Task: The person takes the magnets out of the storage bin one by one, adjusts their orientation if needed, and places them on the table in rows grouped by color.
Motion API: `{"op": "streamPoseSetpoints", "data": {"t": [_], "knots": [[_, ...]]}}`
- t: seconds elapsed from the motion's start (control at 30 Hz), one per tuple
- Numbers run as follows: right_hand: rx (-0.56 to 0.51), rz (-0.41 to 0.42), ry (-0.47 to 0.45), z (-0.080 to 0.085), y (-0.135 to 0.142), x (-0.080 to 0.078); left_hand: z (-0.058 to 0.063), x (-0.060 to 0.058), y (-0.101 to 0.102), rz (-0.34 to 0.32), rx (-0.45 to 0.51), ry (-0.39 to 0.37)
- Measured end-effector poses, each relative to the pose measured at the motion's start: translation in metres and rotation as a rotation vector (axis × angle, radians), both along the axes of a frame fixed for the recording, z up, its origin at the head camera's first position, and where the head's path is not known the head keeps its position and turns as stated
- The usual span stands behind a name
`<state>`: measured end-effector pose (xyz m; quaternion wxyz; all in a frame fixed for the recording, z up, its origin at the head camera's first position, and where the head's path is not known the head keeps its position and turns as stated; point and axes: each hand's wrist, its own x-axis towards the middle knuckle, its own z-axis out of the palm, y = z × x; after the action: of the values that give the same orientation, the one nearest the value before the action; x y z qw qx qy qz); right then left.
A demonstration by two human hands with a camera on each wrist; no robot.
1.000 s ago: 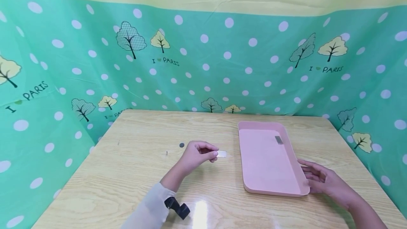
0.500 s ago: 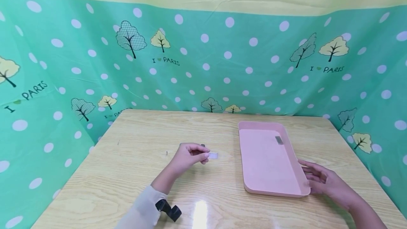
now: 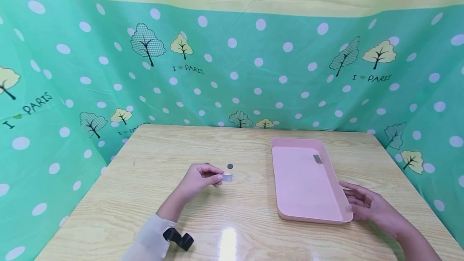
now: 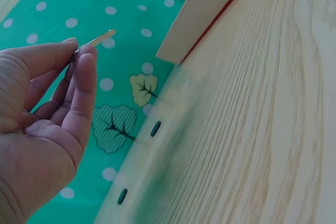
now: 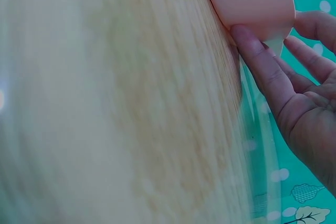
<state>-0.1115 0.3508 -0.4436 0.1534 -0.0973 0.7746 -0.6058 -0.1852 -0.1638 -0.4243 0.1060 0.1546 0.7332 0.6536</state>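
At table: pinching silvery strip by left end with left hand; probably light, stiff, slippery; grip edges. Touching tray with relaxed right hand.

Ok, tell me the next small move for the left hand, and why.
Probably lower the small metal plate onto the table near the dark disc: the left hand pinches it in the air close by, and over the last second it has moved leftward, away from the pink tray.
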Motion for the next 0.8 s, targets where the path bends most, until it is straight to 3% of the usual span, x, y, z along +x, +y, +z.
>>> {"op": "streamPoseSetpoints", "data": {"t": [0.2,0.47,0.8], "knots": [[-0.004,0.005,0.002,-0.001,-0.001,0.000,0.000,0.000,-0.016,0.042,-0.024,-0.014],[0.001,0.005,-0.009,-0.002,0.001,-0.001,-0.004,0.002,-0.028,0.042,-0.017,-0.048],[0.018,-0.018,-0.039,0.002,-0.001,-0.002,-0.006,-0.001,-0.054,0.052,-0.083,-0.079]]}}
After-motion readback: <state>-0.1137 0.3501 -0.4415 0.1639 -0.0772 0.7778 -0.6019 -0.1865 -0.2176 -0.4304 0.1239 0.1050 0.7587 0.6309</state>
